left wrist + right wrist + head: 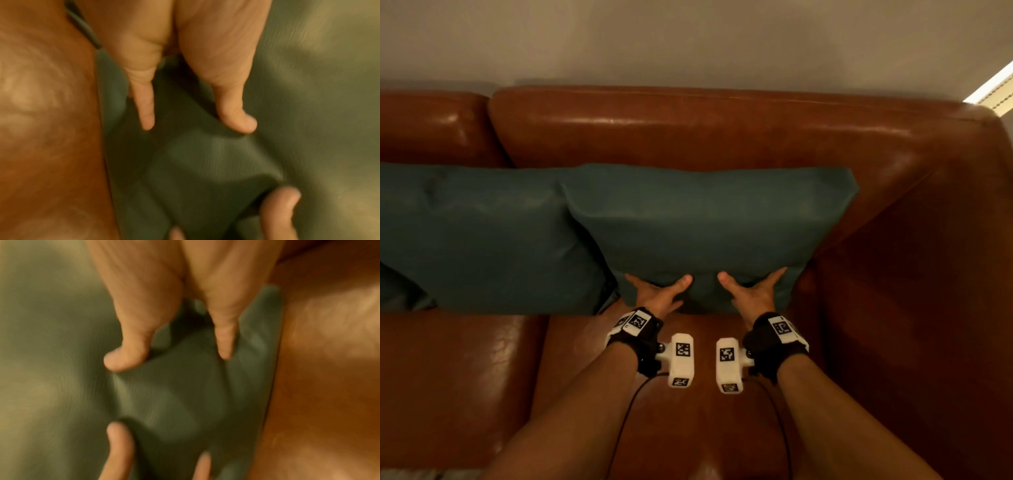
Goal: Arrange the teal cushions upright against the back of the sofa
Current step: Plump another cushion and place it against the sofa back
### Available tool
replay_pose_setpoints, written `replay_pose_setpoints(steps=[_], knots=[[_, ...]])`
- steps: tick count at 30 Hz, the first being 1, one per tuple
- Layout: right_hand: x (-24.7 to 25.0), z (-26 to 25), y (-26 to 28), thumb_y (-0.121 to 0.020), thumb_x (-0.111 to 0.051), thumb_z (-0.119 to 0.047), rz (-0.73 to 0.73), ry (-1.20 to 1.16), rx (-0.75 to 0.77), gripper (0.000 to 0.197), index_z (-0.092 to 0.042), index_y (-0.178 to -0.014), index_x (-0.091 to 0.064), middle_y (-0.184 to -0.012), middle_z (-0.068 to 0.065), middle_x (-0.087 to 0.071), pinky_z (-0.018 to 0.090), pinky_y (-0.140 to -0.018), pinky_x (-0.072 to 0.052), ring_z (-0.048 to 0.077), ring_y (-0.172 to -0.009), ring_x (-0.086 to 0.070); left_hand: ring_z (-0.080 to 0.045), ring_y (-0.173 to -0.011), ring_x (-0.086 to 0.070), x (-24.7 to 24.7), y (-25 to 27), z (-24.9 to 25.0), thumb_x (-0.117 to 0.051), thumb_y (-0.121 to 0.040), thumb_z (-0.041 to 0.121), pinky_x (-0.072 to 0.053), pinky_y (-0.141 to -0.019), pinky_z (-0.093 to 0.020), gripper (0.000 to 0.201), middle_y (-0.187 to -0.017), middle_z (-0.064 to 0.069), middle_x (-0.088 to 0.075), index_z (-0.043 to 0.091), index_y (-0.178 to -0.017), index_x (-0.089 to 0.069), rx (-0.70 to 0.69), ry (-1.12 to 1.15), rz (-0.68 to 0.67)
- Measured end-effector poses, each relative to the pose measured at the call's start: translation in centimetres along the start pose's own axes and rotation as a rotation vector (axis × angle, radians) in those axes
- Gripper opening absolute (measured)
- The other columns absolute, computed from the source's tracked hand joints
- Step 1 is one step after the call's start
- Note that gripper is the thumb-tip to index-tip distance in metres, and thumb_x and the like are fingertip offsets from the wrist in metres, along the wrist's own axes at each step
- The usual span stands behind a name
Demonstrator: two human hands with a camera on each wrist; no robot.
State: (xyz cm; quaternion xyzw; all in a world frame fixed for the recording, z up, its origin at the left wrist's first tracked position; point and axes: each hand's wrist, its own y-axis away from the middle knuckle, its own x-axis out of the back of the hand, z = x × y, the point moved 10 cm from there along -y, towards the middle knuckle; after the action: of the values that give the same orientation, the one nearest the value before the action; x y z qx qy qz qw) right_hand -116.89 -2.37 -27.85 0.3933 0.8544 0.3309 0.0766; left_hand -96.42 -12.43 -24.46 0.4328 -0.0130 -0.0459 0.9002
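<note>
Both arms are bare, with no sleeves. Each wrist has a black band [635,337] wrapped around it. On top of each band sits a small white plate with a black and white square pattern [781,327]. A white box [680,359] sticks out from the inner side of the left band, and another white box [728,365] from the right band. The boxes have the same kind of pattern. Thin black wires [626,411] hang from the boxes
</note>
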Motion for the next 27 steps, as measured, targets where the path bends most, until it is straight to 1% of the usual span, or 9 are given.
replay_pose_setpoints(steps=[2,4,6,8,12,16,18,21,27], knots=[[1.0,-1.1,1.1,-0.041,-0.095,-0.044,-0.055,0.070,0.052,0.153,-0.046,-0.143,0.019,-0.149,0.001,-0.037,0.046,-0.109,-0.040,0.020,-0.131,-0.045,-0.025,-0.127,-0.047,0.8,0.5,0.5,-0.081,-0.071,0.004,-0.057,-0.082,-0.037,0.110,-0.146,0.001,-0.039,0.026,-0.150,-0.007,-0.057,-0.120,-0.018],[3.3,-1.2,1.3,-0.055,-0.092,-0.017,-0.025,0.117,0.047,0.123,-0.024,-0.147,-0.010,-0.138,0.008,-0.049,0.042,-0.106,-0.043,0.022,-0.122,-0.052,-0.018,-0.120,-0.048,3.1,0.9,1.6,-0.083,-0.067,0.003,-0.051,-0.063,-0.018,0.099,-0.134,0.002,-0.044,0.016,-0.145,-0.023,-0.119,-0.209,0.073],[6.0,-1.6,1.2,-0.049,-0.094,-0.020,0.075,0.179,0.002,0.105,-0.025,-0.132,-0.028,-0.125,0.014,-0.054,0.046,-0.100,-0.048,0.031,-0.115,-0.058,-0.022,-0.123,-0.049,6.0,0.3,2.6,-0.088,-0.059,0.006,-0.049,-0.080,-0.025,0.109,-0.138,-0.002,-0.044,0.010,-0.145,-0.022,-0.187,-0.280,0.187],[7.0,-2.6,0.5,-0.039,-0.096,-0.031,0.085,0.245,0.015,0.110,-0.028,-0.126,-0.028,-0.133,0.015,-0.042,0.045,-0.103,-0.045,0.034,-0.123,-0.049,-0.024,-0.133,-0.043,7.1,-0.8,3.5,-0.091,-0.054,0.007,-0.043,-0.098,-0.032,0.125,-0.149,-0.004,-0.037,0.011,-0.151,-0.012,-0.221,-0.375,0.193],[8.1,-3.3,-0.7,-0.051,-0.094,-0.019,0.053,0.324,0.044,0.114,-0.018,-0.138,-0.020,-0.148,0.015,-0.020,0.033,-0.104,-0.034,0.033,-0.134,-0.033,-0.027,-0.129,-0.042,6.8,-3.4,4.2,-0.087,-0.056,-0.005,-0.053,-0.083,-0.052,0.123,-0.149,0.007,-0.034,0.037,-0.147,-0.016,-0.125,-0.329,0.033],[9.5,-4.1,-2.4,-0.046,-0.096,-0.018,0.059,0.285,0.092,0.145,-0.028,-0.151,0.003,-0.158,0.013,-0.010,0.041,-0.114,-0.026,0.030,-0.144,-0.020,-0.035,-0.131,-0.045,8.5,-5.6,4.8,-0.086,-0.057,-0.007,-0.055,-0.080,-0.060,0.108,-0.150,0.004,-0.039,0.036,-0.140,-0.032,-0.079,-0.341,-0.032],[8.6,-5.5,-3.2,-0.040,-0.097,-0.018,-0.037,0.284,0.181,0.146,-0.027,-0.151,-0.002,-0.157,0.007,-0.020,0.039,-0.115,-0.028,0.025,-0.142,-0.027,-0.034,-0.129,-0.047,8.5,-6.3,5.1,-0.084,-0.057,-0.010,-0.057,-0.076,-0.055,0.105,-0.147,0.003,-0.043,0.034,-0.140,-0.034,-0.086,-0.326,-0.056],[7.4,-6.6,-3.0,-0.045,-0.093,-0.001,-0.152,0.250,0.234,0.126,-0.016,-0.146,-0.019,-0.145,0.004,-0.041,0.033,-0.111,-0.034,0.018,-0.130,-0.042,-0.034,-0.125,-0.053,7.9,-6.2,4.8,-0.083,-0.056,-0.010,-0.058,-0.069,-0.045,0.106,-0.144,-0.002,-0.049,0.031,-0.141,-0.035,-0.107,-0.285,-0.088],[7.9,-7.2,-1.8,-0.051,-0.087,0.009,-0.182,0.179,0.218,0.109,-0.014,-0.142,-0.031,-0.129,-0.001,-0.052,0.029,-0.101,-0.040,0.017,-0.121,-0.050,-0.033,-0.123,-0.054,7.1,-4.7,4.5,-0.077,-0.064,-0.016,-0.052,-0.089,-0.052,0.100,-0.141,-0.006,-0.052,0.025,-0.144,-0.033,-0.153,-0.187,-0.096]])
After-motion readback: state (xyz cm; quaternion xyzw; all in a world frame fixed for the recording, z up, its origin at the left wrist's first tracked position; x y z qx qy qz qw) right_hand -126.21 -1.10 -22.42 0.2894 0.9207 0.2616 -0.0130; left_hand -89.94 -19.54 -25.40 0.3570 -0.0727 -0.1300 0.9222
